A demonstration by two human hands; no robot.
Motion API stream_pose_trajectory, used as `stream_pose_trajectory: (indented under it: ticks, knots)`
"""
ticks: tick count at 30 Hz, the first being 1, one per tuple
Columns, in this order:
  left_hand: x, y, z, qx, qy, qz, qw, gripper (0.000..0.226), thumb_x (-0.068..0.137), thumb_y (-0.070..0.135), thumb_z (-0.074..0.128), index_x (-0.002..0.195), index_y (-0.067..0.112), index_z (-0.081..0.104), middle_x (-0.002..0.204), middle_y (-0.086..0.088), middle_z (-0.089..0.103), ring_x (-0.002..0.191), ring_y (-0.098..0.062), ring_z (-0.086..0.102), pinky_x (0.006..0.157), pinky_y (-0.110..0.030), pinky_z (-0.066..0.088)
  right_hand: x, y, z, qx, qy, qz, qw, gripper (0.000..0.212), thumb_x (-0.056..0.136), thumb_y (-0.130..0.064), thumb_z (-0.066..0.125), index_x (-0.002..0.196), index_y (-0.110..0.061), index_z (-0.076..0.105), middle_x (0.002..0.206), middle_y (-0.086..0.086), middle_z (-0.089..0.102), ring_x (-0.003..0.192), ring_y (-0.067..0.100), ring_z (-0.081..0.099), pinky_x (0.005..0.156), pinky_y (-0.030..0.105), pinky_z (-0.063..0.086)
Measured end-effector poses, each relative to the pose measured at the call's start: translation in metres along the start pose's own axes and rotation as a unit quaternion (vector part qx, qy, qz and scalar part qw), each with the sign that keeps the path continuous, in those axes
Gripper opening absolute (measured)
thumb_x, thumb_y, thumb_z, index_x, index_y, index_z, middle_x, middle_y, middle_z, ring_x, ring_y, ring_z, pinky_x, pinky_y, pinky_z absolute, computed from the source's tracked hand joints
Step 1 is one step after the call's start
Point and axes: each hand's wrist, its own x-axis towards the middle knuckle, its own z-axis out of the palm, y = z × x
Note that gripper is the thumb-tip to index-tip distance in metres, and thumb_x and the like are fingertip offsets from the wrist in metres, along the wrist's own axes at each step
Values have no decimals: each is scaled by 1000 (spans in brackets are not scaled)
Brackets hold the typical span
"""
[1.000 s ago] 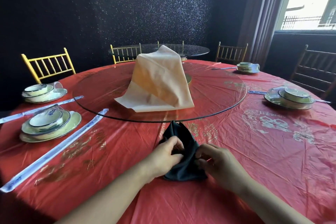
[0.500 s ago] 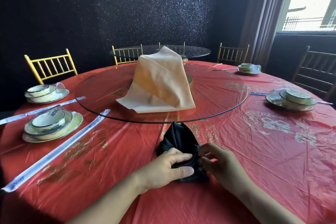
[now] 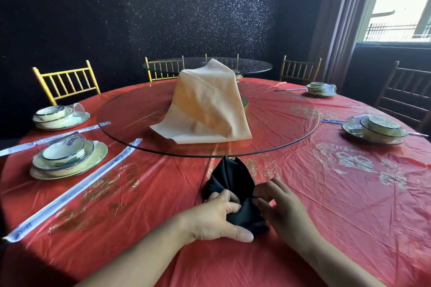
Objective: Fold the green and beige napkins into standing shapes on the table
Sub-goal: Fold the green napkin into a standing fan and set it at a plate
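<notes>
Both hands are down on the dark green napkin (image 3: pixel 233 184) at the near edge of the desk (image 3: pixel 349 193), just short of the glass turntable (image 3: pixel 291 128). The left hand (image 3: pixel 219 219) has drawn back toward the person from half a second ago, when its flat fingers lay across the cloth; now its fingers (image 3: pixel 229 202) are curled into the lower folds, thumb stretched along the red cover beneath. The right hand (image 3: pixel 282 207) has edged in as well, its fingers bent and pinching the cloth's right-hand side. Between them the napkin's lower part looks more bunched, while its upper point still fans out toward the turntable.

To me that reads as the base being gathered so the shape can stand; it is not upright yet, and lies mostly flat against the cover.

The beige napkin (image 3: pixel 210 105) is where it was, draped in a tall peak in the middle of the turntable. Whether that counts as finished I cannot tell.
</notes>
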Motion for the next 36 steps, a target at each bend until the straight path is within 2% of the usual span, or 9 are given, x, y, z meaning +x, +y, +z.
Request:
stream_pose_trajectory:
  ticks: [7,10,13,17,20,24,28,31,36]
  knots:
    - [-1,8,6,-77,53,-11,996,43,81,44,64,118,23,57,123,5,39,114,-4,37,101,-18,27,-1,2,2,26,29,25,999,23,78,-20,64,88,-32,48,87,-21,53,75,4,55,62,14,44]
    - [-3,15,5,-158,85,-11,984,44,84,31,65,126,27,51,115,6,50,101,6,50,87,-7,36,-5,4,2,66,49,54,995,26,74,-14,62,85,-26,42,83,-18,53,71,7,57,58,23,49]
    - [-3,17,3,-223,56,-1,973,31,83,19,67,110,30,58,110,6,62,92,3,59,79,-5,45,-7,3,-1,90,49,32,994,14,71,-22,51,82,-24,44,79,-10,53,70,11,57,55,29,51]
    - [-2,17,3,-233,49,-7,971,28,79,17,70,104,26,62,109,8,62,99,-4,60,81,-7,46,-5,7,-6,65,23,18,997,27,77,-15,52,98,-32,55,85,-15,48,81,4,55,60,17,51]
    - [-2,16,2,-190,53,-12,980,42,74,26,75,114,19,63,104,15,52,103,-3,54,87,-12,43,9,10,-12,51,-74,35,995,40,85,-7,57,112,-36,60,91,-10,47,85,2,55,73,19,53]
    - [-3,16,-1,-124,27,-47,991,56,68,38,79,117,25,57,118,8,43,113,-6,44,100,-19,36,34,4,-19,3,-131,-16,991,19,80,-7,61,91,-20,69,85,-13,50,80,0,54,69,9,44]
    - [-4,20,-4,-44,4,-60,997,69,69,42,77,126,24,43,126,7,33,118,-4,35,106,-22,32,32,4,-13,10,-107,9,994,19,82,-1,61,91,-16,68,84,-14,46,75,2,53,67,20,51]
    - [-3,18,-3,-72,0,-64,995,81,76,35,73,140,16,27,139,5,22,113,2,19,97,-14,22,26,2,-8,30,-61,35,997,19,82,1,60,88,-16,66,83,-10,48,72,9,55,64,35,55]
    - [-2,19,-5,-63,-6,-78,995,92,79,37,70,146,13,13,154,0,7,134,-4,14,94,-13,14,25,1,-2,35,-36,41,998,28,82,-4,63,86,-31,61,84,-11,49,76,9,55,63,31,53]
